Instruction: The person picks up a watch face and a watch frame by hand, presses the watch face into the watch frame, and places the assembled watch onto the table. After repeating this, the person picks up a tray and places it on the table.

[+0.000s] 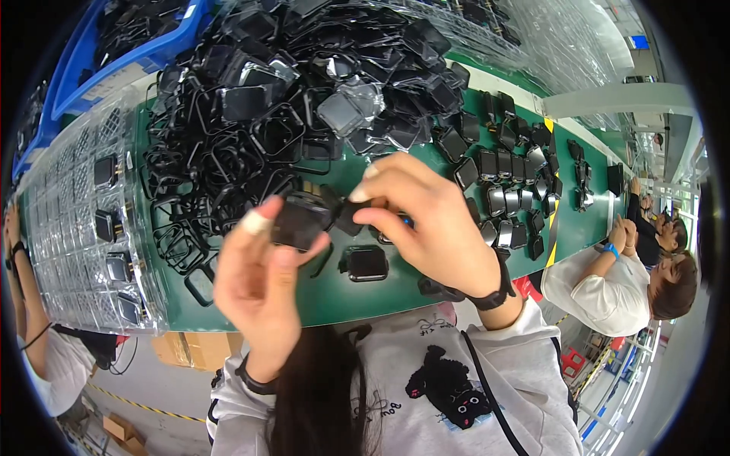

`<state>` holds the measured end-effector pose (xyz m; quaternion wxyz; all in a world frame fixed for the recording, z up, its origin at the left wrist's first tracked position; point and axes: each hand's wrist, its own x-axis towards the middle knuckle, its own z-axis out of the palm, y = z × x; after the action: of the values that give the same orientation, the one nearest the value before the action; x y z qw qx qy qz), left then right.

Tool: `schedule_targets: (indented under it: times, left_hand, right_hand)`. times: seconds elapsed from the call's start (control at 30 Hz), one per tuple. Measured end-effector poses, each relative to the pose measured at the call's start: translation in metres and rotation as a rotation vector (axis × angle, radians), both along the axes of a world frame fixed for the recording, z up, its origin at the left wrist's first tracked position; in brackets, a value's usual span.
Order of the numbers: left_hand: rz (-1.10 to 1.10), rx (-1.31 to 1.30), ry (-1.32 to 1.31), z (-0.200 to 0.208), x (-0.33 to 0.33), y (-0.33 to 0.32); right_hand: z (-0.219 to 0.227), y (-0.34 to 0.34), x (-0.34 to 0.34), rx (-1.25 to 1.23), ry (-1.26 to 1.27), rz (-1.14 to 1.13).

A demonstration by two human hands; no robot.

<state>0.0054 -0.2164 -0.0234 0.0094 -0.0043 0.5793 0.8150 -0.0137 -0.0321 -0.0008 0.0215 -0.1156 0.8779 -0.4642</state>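
Note:
Between the thumb and fingers of my left hand (258, 285) is a black, square watch screen (298, 225), gripped near its edges. My right hand (437, 228) pinches a small black part (349, 218) right beside that screen; whether the two are joined I cannot tell. Pale covers wrap some of my fingertips. Just below, on the green mat (334, 300), lies a square watch module (367, 263) with a dark face. A thin black strip shows close to the left fingers. Beyond my hands rises a heap of black watch frames (201, 137).
Wrapped screens (342, 110) pile up at the back. To the right, several rows of watch modules (506, 201) cover the mat. At left stand a clear plastic tray (72, 220) and a blue bin (129, 72). Other people (608, 281) sit along the right and at far left.

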Motion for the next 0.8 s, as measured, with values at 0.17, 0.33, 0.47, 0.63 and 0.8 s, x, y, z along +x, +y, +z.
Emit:
schedule_targets:
  times: [0.17,0.33,0.47,0.63,0.8]
  left_hand:
    - [-0.009,0.163,-0.03,-0.002,-0.013,-0.026]
    - [0.074,0.091,-0.064,-0.003,-0.011,-0.025]
    - [-0.215,0.215,-0.036,-0.008,-0.004,-0.019]
    - [-0.345,0.252,-0.095,0.0,0.004,-0.002]
    - [-0.409,0.092,-0.098,-0.002,0.003,-0.003]
  right_hand:
    - [-0.014,-0.018,-0.01,0.33,0.175,0.219]
    - [0.005,-0.014,-0.009,0.006,0.142,0.219]
    - [0.032,-0.007,0.004,-0.091,0.093,0.169]
    - [0.014,-0.013,0.024,-0.132,0.065,-0.092]
    - [-0.002,-0.008,0.031,-0.064,0.235,-0.119]
